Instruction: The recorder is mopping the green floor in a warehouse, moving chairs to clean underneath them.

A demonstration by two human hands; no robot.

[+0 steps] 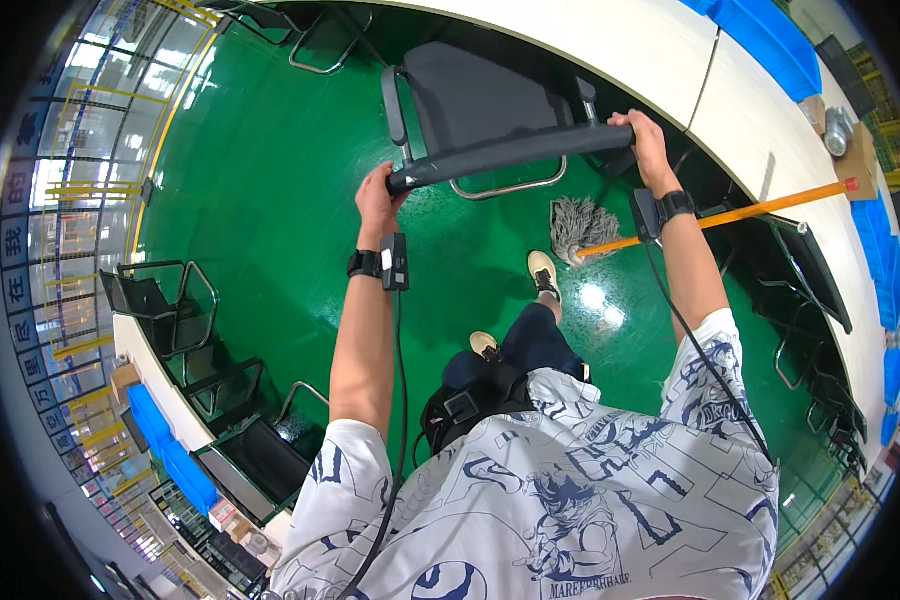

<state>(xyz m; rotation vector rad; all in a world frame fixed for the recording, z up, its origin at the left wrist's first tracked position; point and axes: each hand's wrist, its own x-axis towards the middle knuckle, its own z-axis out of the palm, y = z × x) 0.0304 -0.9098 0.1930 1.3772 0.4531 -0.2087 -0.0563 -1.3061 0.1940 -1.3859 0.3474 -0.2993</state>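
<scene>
My left hand [377, 204] is closed around the left end of the backrest of a black office chair [510, 153]. My right hand [648, 148] grips the right end of the same backrest. The chair has a dark seat, black armrests and a bent chrome leg frame, and its seat faces the long white table [610, 50]. Below the right forearm lies a mop [582, 228] with grey strands on the floor; its orange handle slants up to the right against the table edge, passing behind my right wrist.
Blue bins [765, 40] and a cardboard box stand on the white table. More black chairs [165, 305] line the table at the left and the one at the right. The floor is glossy green, with yellow-framed mesh fencing [100, 190] at the far left.
</scene>
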